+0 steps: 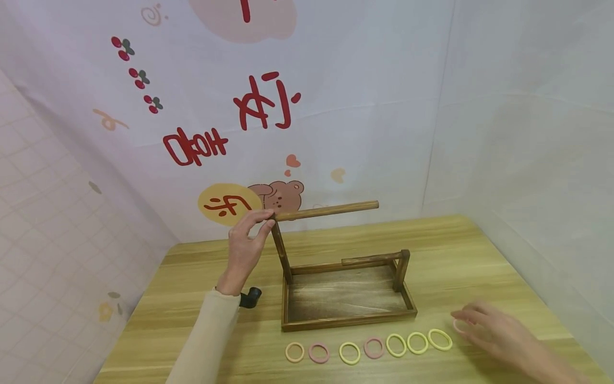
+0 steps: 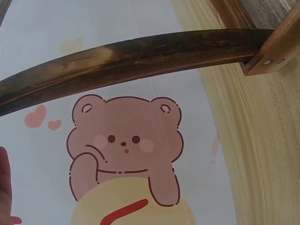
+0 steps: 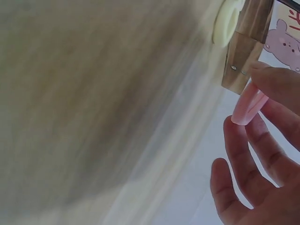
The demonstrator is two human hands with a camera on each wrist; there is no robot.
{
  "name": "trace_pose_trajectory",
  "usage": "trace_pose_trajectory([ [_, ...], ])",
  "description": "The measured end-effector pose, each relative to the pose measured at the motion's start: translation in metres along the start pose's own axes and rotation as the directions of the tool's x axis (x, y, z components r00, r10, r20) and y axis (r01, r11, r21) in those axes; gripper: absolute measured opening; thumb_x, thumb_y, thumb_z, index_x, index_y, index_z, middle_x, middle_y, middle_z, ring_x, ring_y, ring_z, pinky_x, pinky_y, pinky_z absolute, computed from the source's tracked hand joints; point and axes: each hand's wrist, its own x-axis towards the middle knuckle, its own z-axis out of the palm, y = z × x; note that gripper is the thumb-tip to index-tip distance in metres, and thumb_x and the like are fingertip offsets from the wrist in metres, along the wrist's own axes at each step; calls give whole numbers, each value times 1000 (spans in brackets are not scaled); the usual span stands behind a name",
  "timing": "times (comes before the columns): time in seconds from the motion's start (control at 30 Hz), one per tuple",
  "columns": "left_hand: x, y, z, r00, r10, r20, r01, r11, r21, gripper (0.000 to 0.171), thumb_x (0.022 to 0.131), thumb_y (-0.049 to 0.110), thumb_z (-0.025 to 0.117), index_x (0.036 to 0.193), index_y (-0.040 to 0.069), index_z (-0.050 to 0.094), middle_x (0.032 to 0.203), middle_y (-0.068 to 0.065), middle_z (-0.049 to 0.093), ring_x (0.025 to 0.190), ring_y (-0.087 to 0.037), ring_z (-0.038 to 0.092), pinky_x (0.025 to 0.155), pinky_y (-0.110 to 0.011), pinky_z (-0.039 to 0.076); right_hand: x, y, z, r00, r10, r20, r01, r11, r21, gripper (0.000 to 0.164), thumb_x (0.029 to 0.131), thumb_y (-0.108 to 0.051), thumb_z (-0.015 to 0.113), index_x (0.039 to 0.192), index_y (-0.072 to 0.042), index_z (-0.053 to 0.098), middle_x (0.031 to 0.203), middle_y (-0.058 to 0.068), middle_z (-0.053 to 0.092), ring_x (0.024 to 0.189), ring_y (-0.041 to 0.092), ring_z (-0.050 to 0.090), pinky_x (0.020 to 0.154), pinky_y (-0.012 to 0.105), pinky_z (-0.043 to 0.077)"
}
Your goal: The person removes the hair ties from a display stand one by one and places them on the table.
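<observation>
My left hand [image 1: 243, 249] pinches the top corner of a dark wooden stand, where the tall post [image 1: 282, 250] meets a long rod [image 1: 331, 210] pointing right. A shorter rod [image 1: 369, 259] reaches left from the low post on the other side, and a shallow tray [image 1: 350, 321] forms the base. In the left wrist view only a finger [image 2: 4, 187] shows, beside the post [image 2: 140, 61]. At the right, my right hand [image 1: 499, 336] pinches a pink ring [image 3: 248, 105] between thumb and fingers, above the table.
In front of the tray lies a row of several rings, among them an orange one [image 1: 295, 352], a pink one [image 1: 318, 353] and a yellow one [image 1: 439, 340]. A black object [image 1: 250, 297] is by my left wrist. A printed cloth [image 1: 364, 69] hangs behind the wooden table [image 1: 192, 277].
</observation>
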Motion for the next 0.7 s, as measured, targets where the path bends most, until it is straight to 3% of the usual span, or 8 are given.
trace_pose_trajectory([
  [0.07,0,1,0,1000,-2,2,2,1000,-2,25,90,-3,77,114,5,78,116,-9,75,105,-28,72,96,-19,51,-2,-2,2,999,34,27,-34,999,2,39,68,-14,94,103,-15,78,98,-12,66,82,4,64,65,23,56],
  [0.23,0,1,1,1000,-18,13,18,1000,-4,24,91,1,78,114,5,78,118,-8,75,105,-27,71,95,-21,52,-6,-7,5,985,129,117,-127,992,-22,36,70,-17,94,103,-16,78,98,-11,67,83,3,65,66,33,60],
  [0.53,1,2,2,1000,-1,-1,1,1000,-25,23,91,-1,77,114,5,78,115,-10,76,104,-28,72,94,-18,52,-14,0,9,980,106,167,-102,994,-28,43,67,-24,96,105,-16,78,100,-9,69,86,6,67,68,36,60],
  [0.7,0,0,2,1000,7,-5,-7,1000,-9,25,90,-2,77,114,4,77,115,-10,75,103,-28,72,93,-22,53,-14,3,12,989,58,135,-59,998,4,43,65,-18,97,103,-15,77,97,-11,69,84,3,66,66,29,58],
])
